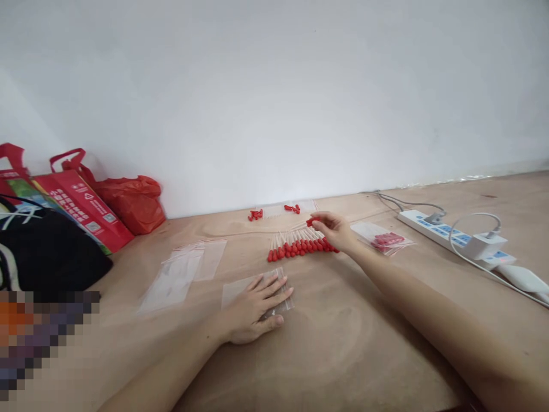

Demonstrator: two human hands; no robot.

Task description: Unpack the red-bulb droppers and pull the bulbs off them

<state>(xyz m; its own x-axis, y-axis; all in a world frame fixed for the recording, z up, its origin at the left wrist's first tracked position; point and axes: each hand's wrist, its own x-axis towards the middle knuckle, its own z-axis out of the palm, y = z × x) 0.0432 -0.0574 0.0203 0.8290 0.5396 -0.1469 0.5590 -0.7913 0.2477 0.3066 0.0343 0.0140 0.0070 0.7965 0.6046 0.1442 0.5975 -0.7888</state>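
Observation:
My left hand lies flat with fingers spread on a small clear plastic bag on the wooden table. My right hand reaches forward and pinches a small red piece between thumb and fingers. Just below it lies a row of thin sticks with red tips, laid side by side. A clear bag holding red pieces sits to the right of that hand.
More clear bags lie at the left. Loose red pieces sit near the white wall. Red bags and a dark bag stand far left. A white power strip with cables runs along the right.

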